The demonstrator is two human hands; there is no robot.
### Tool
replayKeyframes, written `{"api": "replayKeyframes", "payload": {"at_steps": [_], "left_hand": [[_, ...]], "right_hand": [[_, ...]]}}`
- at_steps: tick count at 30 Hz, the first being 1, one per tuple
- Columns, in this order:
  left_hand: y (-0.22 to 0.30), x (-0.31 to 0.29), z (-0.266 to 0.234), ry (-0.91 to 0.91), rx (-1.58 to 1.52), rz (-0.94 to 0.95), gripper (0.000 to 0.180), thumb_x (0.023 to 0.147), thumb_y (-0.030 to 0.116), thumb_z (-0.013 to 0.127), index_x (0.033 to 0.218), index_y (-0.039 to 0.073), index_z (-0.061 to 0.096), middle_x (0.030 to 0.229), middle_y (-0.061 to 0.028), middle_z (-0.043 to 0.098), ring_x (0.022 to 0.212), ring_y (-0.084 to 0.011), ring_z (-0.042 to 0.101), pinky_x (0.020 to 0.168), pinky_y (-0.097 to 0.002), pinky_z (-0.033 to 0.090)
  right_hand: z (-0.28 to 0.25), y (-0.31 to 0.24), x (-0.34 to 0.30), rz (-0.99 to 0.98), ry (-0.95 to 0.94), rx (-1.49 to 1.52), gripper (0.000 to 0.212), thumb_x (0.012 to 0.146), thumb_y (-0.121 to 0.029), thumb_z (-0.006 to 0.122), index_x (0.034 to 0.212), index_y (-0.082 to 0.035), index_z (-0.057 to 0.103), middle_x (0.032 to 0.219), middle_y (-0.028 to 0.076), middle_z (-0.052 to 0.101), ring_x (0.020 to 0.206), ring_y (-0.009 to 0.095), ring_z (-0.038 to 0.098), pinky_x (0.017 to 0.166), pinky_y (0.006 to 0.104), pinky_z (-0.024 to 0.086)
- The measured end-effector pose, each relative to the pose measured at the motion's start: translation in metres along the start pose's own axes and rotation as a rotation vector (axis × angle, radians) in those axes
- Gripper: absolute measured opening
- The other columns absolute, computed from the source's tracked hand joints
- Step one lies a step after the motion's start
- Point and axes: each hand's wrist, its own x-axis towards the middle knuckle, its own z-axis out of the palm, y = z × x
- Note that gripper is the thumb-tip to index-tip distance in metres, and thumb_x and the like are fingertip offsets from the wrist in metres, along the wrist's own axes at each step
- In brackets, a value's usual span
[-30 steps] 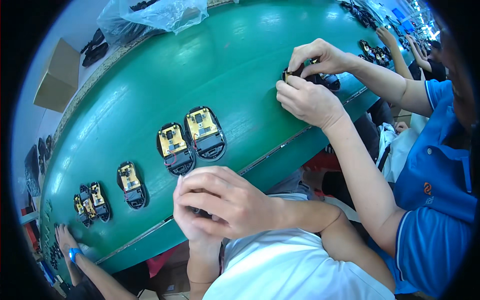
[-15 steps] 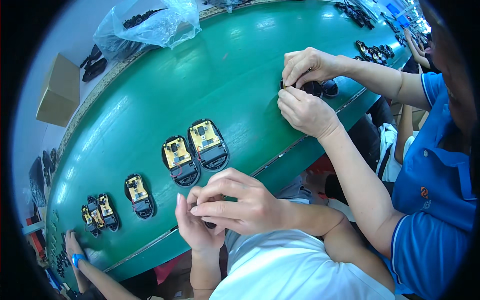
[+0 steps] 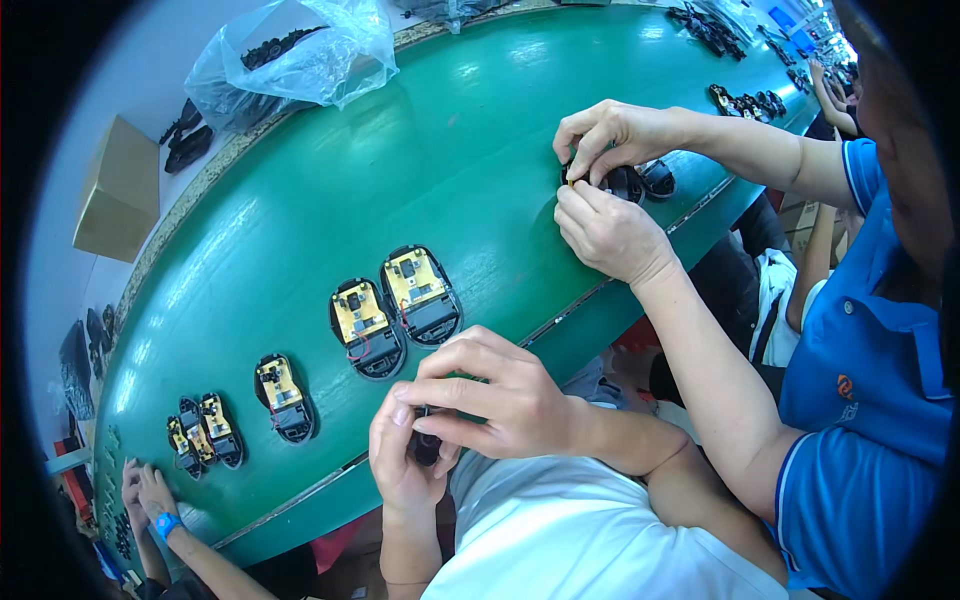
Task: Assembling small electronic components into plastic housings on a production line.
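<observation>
In front of my white shirt, my left hand [image 3: 400, 465] is closed round a small dark part [image 3: 427, 447], cupping it from below. My right hand [image 3: 495, 390] reaches over it from the right, its bent fingers closed on the upper end of the same part. Most of the part is hidden by my fingers, and I cannot make out its kind. Just beyond my hands lie two opened black mouse-shaped shells with yellow circuit boards, the nearer-left shell [image 3: 368, 325] beside the right shell [image 3: 420, 295]. Thin red wires show on them.
Left along the green conveyor belt [image 3: 480, 200] are another shell [image 3: 285, 398] and a cluster of shells [image 3: 205, 432]. A co-worker's hands [image 3: 610, 190] handle a dark shell at right. Another person's hands [image 3: 150, 495] rest far left. A plastic bag [image 3: 340, 60] and cardboard box [image 3: 118, 190] line the far side.
My hands have turned and drawn together, and more of the dark part shows between them. At far left, a second hand of the person with the blue watch has come into view.
</observation>
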Motion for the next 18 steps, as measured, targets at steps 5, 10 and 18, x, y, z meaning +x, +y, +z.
{"api": "replayKeyframes", "payload": {"at_steps": [5, 10, 18], "left_hand": [[0.0, -0.002, -0.001, -0.012, 0.02, 0.023, 0.037, 0.103, 0.035, 0.051, 0.105, -0.002, 0.055, 0.072, -0.0046, 0.055, 0.048, -0.0069, 0.047, 0.038, -0.0205, 0.032], [0.001, -0.002, -0.011, -0.047, 0.037, 0.005, 0.036, 0.102, 0.034, 0.054, 0.104, -0.002, 0.055, 0.071, -0.0043, 0.055, 0.049, -0.0069, 0.049, 0.038, -0.0202, 0.033], [-0.002, -0.005, -0.017, -0.039, -0.062, 0.019, 0.035, 0.104, 0.036, 0.054, 0.1, 0.001, 0.054, 0.071, -0.0045, 0.055, 0.048, -0.0069, 0.047, 0.038, -0.0198, 0.035]], "right_hand": [[0.001, 0.001, -0.001, 0.004, -0.028, 0.01, 0.035, 0.078, -0.011, 0.083, 0.112, -0.006, 0.075, 0.099, 0.007, 0.068, 0.089, 0.024, 0.067, 0.077, 0.0367, 0.055], [0.0, -0.001, -0.001, 0.015, -0.057, 0.031, 0.036, 0.077, -0.008, 0.082, 0.113, -0.005, 0.075, 0.102, 0.008, 0.068, 0.091, 0.025, 0.067, 0.079, 0.0372, 0.056], [-0.005, 0.002, -0.001, 0.043, -0.127, 0.167, 0.039, 0.076, -0.006, 0.081, 0.114, -0.002, 0.074, 0.106, 0.01, 0.071, 0.094, 0.025, 0.068, 0.082, 0.0366, 0.056]]}}
